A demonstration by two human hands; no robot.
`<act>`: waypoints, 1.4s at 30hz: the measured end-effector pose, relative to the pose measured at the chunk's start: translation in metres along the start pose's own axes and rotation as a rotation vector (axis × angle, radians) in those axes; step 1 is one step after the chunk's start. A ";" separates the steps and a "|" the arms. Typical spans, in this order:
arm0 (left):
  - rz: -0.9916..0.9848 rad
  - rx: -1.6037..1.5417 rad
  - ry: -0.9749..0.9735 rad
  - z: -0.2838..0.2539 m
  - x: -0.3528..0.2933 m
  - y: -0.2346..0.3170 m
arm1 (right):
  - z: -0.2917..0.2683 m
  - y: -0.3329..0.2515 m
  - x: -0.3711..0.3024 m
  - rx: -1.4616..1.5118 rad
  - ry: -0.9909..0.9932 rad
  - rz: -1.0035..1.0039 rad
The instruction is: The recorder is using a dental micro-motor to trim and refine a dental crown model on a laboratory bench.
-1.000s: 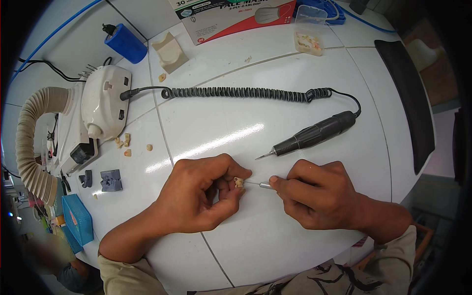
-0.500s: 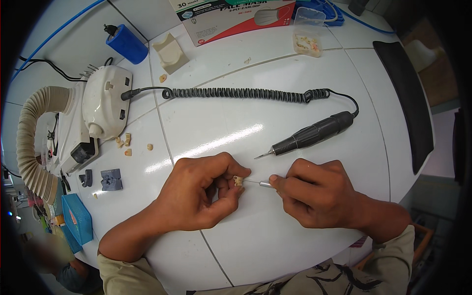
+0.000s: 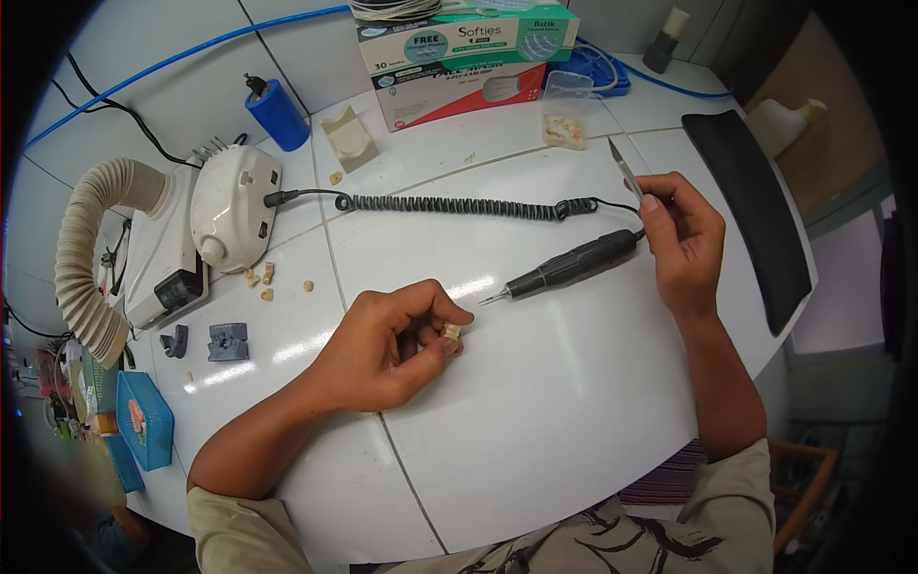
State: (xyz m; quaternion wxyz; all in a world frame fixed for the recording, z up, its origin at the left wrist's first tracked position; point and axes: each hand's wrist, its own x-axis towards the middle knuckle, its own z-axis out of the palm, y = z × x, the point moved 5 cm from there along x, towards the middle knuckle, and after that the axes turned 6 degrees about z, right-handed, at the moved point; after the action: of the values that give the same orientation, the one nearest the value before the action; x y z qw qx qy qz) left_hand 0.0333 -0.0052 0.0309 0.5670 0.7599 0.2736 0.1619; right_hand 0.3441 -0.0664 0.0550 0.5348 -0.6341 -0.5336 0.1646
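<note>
Between the thumb and fingertips of my left hand (image 3: 382, 349) is a small cream-coloured dental piece (image 3: 451, 332), partly covered by the fingers. Raised at the right, my right hand (image 3: 688, 244) grips a slim metal scalpel (image 3: 623, 168), its pointed blade upward and to the left, well apart from the piece. A black rotary handpiece (image 3: 574, 267) lies on the white table between the hands, its thin bur toward my left hand. The back end of the handpiece comes close to my right hand.
A coiled black cord (image 3: 449, 206) joins the handpiece to a white control box (image 3: 234, 206). A beige suction hose (image 3: 86, 239), grey blocks (image 3: 228, 342) and loose cream pieces (image 3: 268, 277) are at left. Mask boxes (image 3: 469, 77) and a plastic container (image 3: 562, 129) stand behind; a black pad (image 3: 751, 220) lies right.
My right hand has moved the scalpel away from the dental piece, up and to the right, and its blade now points upward. My left hand still holds the piece.
</note>
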 end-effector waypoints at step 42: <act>0.048 0.098 0.150 -0.006 0.005 -0.013 | 0.078 -0.026 -0.032 -0.561 -0.340 -0.544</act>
State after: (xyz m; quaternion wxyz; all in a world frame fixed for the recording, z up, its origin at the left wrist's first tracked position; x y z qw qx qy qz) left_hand 0.0312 0.0050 0.0197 0.5030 0.7789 0.3046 0.2181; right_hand 0.2590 -0.0581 0.0363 0.2699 -0.5550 -0.7862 -0.0321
